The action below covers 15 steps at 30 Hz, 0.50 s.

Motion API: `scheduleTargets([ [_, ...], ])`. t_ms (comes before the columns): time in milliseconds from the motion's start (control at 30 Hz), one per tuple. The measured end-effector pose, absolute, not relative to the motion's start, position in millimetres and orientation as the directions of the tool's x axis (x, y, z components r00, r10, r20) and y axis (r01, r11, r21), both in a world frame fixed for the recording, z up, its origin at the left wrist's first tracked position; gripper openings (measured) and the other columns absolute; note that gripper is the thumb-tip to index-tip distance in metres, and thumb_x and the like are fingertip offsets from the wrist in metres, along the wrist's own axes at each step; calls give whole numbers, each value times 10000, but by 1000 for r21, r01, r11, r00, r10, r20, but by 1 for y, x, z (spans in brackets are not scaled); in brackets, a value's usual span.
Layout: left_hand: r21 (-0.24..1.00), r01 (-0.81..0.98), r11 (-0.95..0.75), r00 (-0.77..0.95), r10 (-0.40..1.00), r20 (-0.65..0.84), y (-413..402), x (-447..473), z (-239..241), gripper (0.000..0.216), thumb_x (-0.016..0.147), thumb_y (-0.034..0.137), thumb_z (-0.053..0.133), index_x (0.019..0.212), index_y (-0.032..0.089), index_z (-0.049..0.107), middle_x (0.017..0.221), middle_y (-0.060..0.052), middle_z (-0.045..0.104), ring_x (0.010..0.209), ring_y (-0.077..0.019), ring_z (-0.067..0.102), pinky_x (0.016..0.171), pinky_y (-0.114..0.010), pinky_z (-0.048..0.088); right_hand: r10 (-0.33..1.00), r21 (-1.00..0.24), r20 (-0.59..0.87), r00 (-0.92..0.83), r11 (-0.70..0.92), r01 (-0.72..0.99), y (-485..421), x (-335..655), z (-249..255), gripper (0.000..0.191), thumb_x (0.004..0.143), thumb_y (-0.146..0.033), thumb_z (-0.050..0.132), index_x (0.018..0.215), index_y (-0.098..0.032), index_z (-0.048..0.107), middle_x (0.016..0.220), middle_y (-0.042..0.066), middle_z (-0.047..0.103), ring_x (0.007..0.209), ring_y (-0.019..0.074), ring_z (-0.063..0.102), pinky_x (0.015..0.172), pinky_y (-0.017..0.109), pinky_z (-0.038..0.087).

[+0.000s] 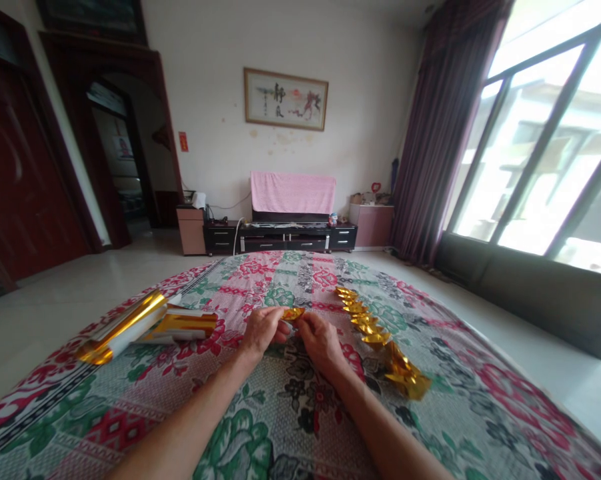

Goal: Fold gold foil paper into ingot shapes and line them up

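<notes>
Both my hands meet over the middle of a flowered cloth (290, 407) and pinch one small piece of gold foil paper (293, 313). My left hand (261, 331) grips its left end with closed fingers. My right hand (320, 340) grips its right end, fingers curled. To the right, a row of several folded gold paper pieces (367, 327) runs from far to near and ends in a bigger folded gold piece (406, 375). To the left lies a stack of flat gold foil sheets (145, 325), partly curled.
The cloth covers a wide low surface with tiled floor (55, 300) around it. Far off stand a dark TV cabinet (280, 237) with a pink cloth over the screen, a framed picture (285, 99), dark doors at left, and large windows with purple curtains at right.
</notes>
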<state>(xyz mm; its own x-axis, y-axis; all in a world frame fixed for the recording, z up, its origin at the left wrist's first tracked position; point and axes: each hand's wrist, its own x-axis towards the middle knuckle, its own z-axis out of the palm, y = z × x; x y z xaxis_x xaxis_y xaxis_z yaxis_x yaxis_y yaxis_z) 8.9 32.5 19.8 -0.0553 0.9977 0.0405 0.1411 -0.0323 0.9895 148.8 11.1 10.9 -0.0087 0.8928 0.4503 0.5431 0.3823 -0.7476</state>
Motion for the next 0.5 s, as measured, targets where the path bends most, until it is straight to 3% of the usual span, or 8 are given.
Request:
scheduleTargets([
  [100, 990, 122, -65, -71, 995, 75, 32, 8, 20, 432, 751, 427, 423, 951, 124, 658, 525, -25, 644, 405, -120, 567, 370, -180, 348, 902, -767, 432, 3, 366, 527, 10, 149, 12, 219, 794, -254, 424, 758, -165, 621, 641, 3, 640, 568, 109, 544, 559, 190, 352],
  [300, 930, 233, -283, -156, 933, 323, 31, 7, 16, 340, 709, 292, 482, 987, 147, 613, 705, -15, 666, 525, -122, 607, 532, -212, 453, 912, -802, 410, 29, 345, 487, 13, 150, 10, 227, 812, -267, 398, 759, -172, 598, 643, 1, 644, 558, 109, 536, 556, 196, 351],
  [500, 856, 394, -335, -14, 929, 370, 33, 8, 8, 228, 702, 352, 531, 761, 175, 663, 680, -16, 674, 639, -156, 618, 630, -238, 468, 914, -827, 403, 42, 344, 444, 14, 151, 9, 230, 817, -293, 388, 734, -173, 566, 644, 2, 635, 560, 114, 540, 543, 200, 359],
])
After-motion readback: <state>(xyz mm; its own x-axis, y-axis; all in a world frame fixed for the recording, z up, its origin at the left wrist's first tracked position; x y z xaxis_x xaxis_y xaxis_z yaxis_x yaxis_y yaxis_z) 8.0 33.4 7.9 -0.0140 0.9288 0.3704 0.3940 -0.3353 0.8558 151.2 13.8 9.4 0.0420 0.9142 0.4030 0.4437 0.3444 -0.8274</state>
